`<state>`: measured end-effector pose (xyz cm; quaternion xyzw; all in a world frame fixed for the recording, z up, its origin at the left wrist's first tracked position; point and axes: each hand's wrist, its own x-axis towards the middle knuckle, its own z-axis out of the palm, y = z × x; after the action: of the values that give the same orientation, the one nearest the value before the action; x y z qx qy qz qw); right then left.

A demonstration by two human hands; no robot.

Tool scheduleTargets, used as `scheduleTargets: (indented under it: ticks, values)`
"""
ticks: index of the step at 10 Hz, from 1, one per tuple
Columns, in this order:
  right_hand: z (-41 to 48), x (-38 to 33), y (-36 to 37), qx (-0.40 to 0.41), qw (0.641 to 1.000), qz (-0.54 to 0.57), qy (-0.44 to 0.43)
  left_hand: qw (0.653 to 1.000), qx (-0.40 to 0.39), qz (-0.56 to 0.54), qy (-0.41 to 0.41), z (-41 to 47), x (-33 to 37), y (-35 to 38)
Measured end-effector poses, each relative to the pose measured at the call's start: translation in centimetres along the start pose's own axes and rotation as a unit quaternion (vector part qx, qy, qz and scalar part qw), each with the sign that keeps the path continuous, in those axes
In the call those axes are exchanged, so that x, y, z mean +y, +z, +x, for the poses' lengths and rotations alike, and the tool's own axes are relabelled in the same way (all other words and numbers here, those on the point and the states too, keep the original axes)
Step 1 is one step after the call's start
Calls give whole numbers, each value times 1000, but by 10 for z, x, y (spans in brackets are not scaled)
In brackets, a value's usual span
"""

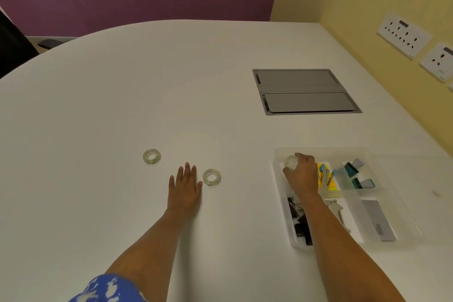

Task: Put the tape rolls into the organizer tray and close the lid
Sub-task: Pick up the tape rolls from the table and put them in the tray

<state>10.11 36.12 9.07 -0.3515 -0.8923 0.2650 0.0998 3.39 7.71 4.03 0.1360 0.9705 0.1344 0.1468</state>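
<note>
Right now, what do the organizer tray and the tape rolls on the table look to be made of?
Organizer tray: clear, slightly frosted plastic, apparently; the white table shows through its walls. Tape rolls: glossy transparent tape wound in rings; core material is unclear at this size.

Tape rolls: three; one (151, 156) on the table (122, 105), a second (211, 177) just beside the left hand (184, 191), a third (291, 162) in the tray (279, 154) under the right hand (304, 174); hands: two; tray: one, clear; floor-box flaps in the table: two (295, 78) (307, 102); wall sockets in full view: two (403, 35) (438, 61); black clips (300, 223): several, count unclear.
</note>
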Motion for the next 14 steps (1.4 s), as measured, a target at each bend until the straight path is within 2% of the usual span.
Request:
scheduleTargets:
  ticks: [1, 3, 11, 12, 13, 14]
  values:
    - [9, 6, 4, -48, 999, -21, 2, 1000, 9, -2, -2, 0, 4, 2]
    - [16, 9, 14, -88, 995, -33, 10, 1000, 17, -7, -4, 6, 2, 3]
    - [12, 11, 19, -57, 998, 27, 1, 1000, 17, -6, -2, 9, 2, 3]
    - [12, 8, 16, -48, 998, 48, 12, 1000, 17, -3, -2, 10, 1, 5]
    - [8, -13, 10, 58, 995, 85, 17, 1000, 23, -5, -1, 9, 1, 6]
    - [0, -39, 9, 121, 987, 103, -25, 999, 33, 2, 0, 9, 1, 8]
